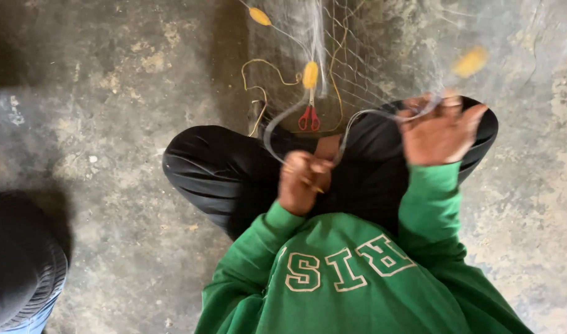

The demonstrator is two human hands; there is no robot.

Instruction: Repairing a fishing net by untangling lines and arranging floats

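Note:
I sit cross-legged on a concrete floor in a green sweatshirt and black trousers. My left hand [303, 180] is closed around a thin grey cord [272, 127] and a small stick-like tool, just above my lap. My right hand [441, 131] is raised and blurred, fingers curled on the same cord where it joins a fine fishing net [351, 55]. Yellow oval floats [310, 75] hang along the net. Red-handled scissors [308, 117] lie on the floor beyond my knees.
The net spreads over the floor ahead, with more yellow floats [259, 16] and loose yellowish line [259, 89]. Another person's dark sleeve and blue jeans [20, 272] show at the lower left. Rough stained concrete [110, 93] surrounds me.

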